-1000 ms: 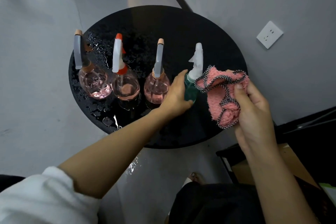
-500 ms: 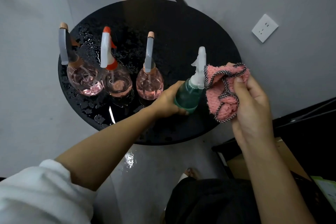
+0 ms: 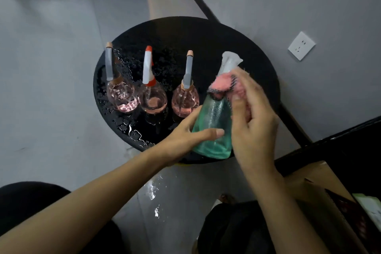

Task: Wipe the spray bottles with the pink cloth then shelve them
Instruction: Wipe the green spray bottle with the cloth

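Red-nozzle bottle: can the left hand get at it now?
Probably not: the left hand grips the green bottle while the right hand presses the pink cloth to it. The path to the red-nozzle bottle looks free, though pink bottles stand on either side.

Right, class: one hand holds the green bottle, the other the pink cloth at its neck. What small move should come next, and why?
Probably slide the pink cloth down the green bottle. The right hand holds it at the neck, the left hand grips the bottle's body, and the side below glints as if wet.
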